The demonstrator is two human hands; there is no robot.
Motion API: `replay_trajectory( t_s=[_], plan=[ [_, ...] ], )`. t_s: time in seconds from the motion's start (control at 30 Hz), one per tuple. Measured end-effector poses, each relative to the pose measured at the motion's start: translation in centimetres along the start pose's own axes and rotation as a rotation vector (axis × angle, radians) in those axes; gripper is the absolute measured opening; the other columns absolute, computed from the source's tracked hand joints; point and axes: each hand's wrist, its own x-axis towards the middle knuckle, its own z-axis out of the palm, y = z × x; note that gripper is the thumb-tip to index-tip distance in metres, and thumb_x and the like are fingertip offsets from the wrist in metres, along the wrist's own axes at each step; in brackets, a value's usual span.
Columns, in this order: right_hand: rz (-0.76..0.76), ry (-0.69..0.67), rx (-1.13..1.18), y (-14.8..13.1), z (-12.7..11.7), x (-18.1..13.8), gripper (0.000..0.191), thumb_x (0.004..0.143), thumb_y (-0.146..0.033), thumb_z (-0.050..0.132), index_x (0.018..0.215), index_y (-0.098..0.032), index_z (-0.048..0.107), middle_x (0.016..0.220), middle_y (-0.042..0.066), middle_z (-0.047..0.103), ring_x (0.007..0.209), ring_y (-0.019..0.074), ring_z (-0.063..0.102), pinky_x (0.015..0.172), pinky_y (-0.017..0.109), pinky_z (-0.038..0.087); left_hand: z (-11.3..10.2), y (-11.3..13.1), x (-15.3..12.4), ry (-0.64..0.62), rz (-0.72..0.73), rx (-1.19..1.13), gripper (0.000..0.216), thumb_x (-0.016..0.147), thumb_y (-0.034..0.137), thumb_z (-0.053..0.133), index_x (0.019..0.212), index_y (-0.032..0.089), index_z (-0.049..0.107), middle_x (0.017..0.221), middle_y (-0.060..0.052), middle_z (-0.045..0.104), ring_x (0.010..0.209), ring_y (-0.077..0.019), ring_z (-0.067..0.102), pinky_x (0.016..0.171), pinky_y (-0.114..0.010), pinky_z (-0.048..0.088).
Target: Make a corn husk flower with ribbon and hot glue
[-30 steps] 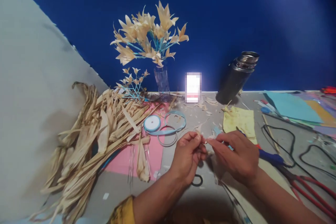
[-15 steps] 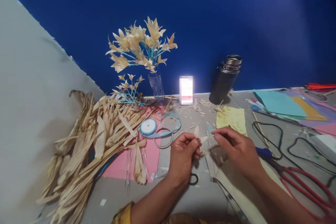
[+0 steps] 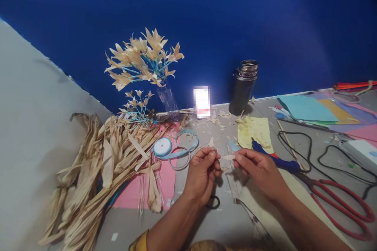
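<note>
Dry husk petal point(image 3: 228, 157) at frame centre, pinched between left hand point(image 3: 203, 174) and right hand point(image 3: 259, 168). Bouquet point(image 3: 144, 59) upper left looks finished; husk pile point(image 3: 100, 164) lower left mostly unused.

Location: home craft workstation. Evidence: dried corn husks point(image 3: 97, 172) piled on worktable point(image 3: 206, 219), husk flowers in vase point(image 3: 143, 60), ribbon spool point(image 3: 162, 147), coloured paper sheets point(image 3: 321, 110), scissors point(image 3: 338, 200), misc. trimmings.
</note>
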Motion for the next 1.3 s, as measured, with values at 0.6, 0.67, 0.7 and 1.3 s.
replay_trajectory(
  t_s=[0.6, 0.67, 0.7, 1.3],
  plan=[
    [-0.306, 0.257, -0.8, 4.0, -7.2, -1.3, 0.027, 0.094, -0.034, 0.052, 0.105, -0.024, 0.074, 0.105, 0.009, 0.078, 0.094, 0.0295, 0.072, 0.079, 0.04, 0.057, 0.1, 0.1, 1.3, 0.069, 0.115, 0.164, 0.036, 0.062, 0.032, 0.094, 0.078, 0.015, 0.067, 0.07, 0.001, 0.068, 0.059, -0.01, 0.063, 0.053, -0.019, 0.048],
    [-0.357, 0.229, -1.092, 5.8, -9.3, -1.5, 0.035, 0.086, -0.022, 0.051, 0.114, -0.019, 0.072, 0.112, 0.014, 0.076, 0.103, 0.0348, 0.068, 0.088, 0.048, 0.055, 0.3, 0.1, 2.4, 0.07, 0.141, 0.198, 0.034, 0.063, 0.033, 0.093, 0.077, 0.014, 0.068, 0.071, 0.0, 0.068, 0.063, -0.0113, 0.064, 0.059, -0.022, 0.054],
    [-0.368, 0.21, -1.203, 6.6, -10.0, -1.6, 0.04, 0.081, -0.017, 0.053, 0.116, -0.017, 0.071, 0.115, 0.016, 0.074, 0.106, 0.0363, 0.066, 0.091, 0.05, 0.054, 0.6, -0.1, 3.0, 0.065, 0.147, 0.212, 0.034, 0.063, 0.033, 0.093, 0.076, 0.014, 0.068, 0.071, -0.001, 0.067, 0.063, -0.0117, 0.064, 0.061, -0.024, 0.056],
    [-0.213, 0.309, -1.098, 8.8, -11.2, -1.0, 0.026, 0.087, -0.022, 0.051, 0.111, -0.019, 0.063, 0.106, 0.012, 0.072, 0.097, 0.029, 0.066, 0.081, 0.039, 0.048, 4.5, -6.7, 11.3, -0.006, 0.135, 0.561, 0.02, 0.071, 0.017, 0.078, 0.065, 0.016, 0.059, 0.062, 0.003, 0.054, 0.047, -0.0117, 0.058, 0.039, -0.024, 0.053]
  ],
)
